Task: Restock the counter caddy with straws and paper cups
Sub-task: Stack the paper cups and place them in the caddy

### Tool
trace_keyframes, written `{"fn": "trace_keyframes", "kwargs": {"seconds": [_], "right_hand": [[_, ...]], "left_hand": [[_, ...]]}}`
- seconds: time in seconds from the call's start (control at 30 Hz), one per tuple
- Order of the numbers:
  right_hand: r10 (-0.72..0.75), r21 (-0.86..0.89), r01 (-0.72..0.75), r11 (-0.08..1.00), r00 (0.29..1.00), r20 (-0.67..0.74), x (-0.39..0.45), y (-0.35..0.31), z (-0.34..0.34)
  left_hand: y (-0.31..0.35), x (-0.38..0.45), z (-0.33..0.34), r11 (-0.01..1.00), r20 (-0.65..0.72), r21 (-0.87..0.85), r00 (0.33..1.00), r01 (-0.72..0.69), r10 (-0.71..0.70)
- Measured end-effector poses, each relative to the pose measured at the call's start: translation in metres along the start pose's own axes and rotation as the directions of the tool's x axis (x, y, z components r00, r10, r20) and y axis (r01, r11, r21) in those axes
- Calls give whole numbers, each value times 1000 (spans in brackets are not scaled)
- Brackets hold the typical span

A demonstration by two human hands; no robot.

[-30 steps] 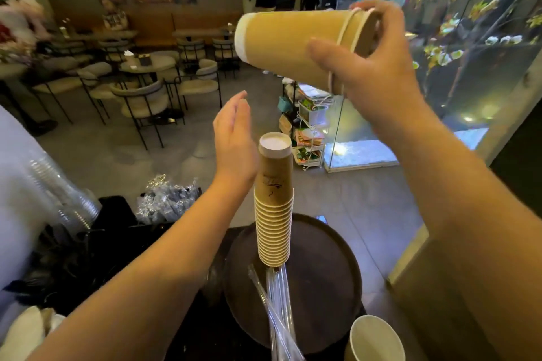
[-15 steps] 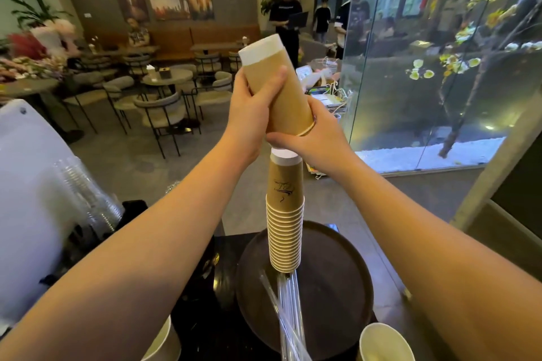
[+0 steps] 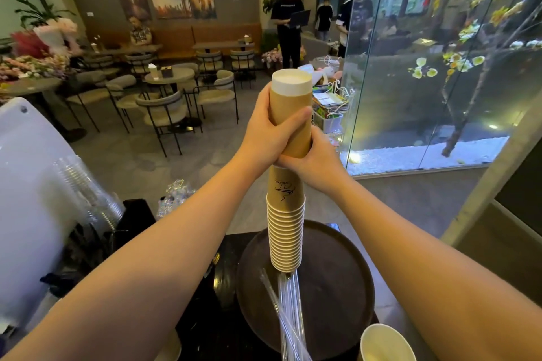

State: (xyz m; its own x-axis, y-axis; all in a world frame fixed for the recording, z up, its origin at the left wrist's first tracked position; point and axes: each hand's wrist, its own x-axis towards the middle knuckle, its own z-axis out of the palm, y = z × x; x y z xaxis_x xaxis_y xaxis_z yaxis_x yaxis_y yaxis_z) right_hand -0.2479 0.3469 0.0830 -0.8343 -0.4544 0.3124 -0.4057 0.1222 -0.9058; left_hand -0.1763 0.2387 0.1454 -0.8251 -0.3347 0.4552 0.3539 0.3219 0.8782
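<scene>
An upside-down sleeve of brown paper cups (image 3: 291, 114) stands upright on top of the stack of brown paper cups (image 3: 286, 231) at the centre. My left hand (image 3: 264, 137) wraps around the sleeve's left side. My right hand (image 3: 315, 161) grips its lower end where it meets the stack. Several clear straws (image 3: 289, 313) stick up just below the stack, over a round dark tray (image 3: 337, 287). The caddy itself is hidden under the cups.
A single open paper cup (image 3: 387, 343) sits at the lower right. Stacked clear plastic cups (image 3: 85, 193) and a white machine (image 3: 23, 202) stand at the left. A glass wall (image 3: 425, 67) runs along the right; café tables and several people are beyond the counter.
The sleeve swung from lying sideways in my right hand to upright, and now sits lower onto the stack. My left hand closed on it.
</scene>
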Motion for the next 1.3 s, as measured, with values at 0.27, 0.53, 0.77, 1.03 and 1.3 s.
{"fn": "trace_keyframes", "kwargs": {"seconds": [0.27, 0.53, 0.77, 1.03, 1.3], "right_hand": [[124, -16, -123, 992, 985, 118, -14, 43, 13], [202, -88, -190, 978, 967, 152, -35, 70, 20], [345, -403, -258, 878, 925, 160, -90, 78, -17], [696, -839, 27, 544, 545, 469, -204, 78, -66], [752, -888, 204, 411, 474, 458, -232, 85, -68]], "left_hand": [[-49, -19, 0, 996, 26, 59, 997, 65, -67], [-93, -38, 4, 985, 45, 111, 990, 131, -137], [-110, -47, 3, 976, 80, 134, 980, 169, -180], [-118, -59, 8, 969, 50, 156, 978, 192, -202], [-126, -73, 20, 971, -19, 172, 986, 167, -166]]}}
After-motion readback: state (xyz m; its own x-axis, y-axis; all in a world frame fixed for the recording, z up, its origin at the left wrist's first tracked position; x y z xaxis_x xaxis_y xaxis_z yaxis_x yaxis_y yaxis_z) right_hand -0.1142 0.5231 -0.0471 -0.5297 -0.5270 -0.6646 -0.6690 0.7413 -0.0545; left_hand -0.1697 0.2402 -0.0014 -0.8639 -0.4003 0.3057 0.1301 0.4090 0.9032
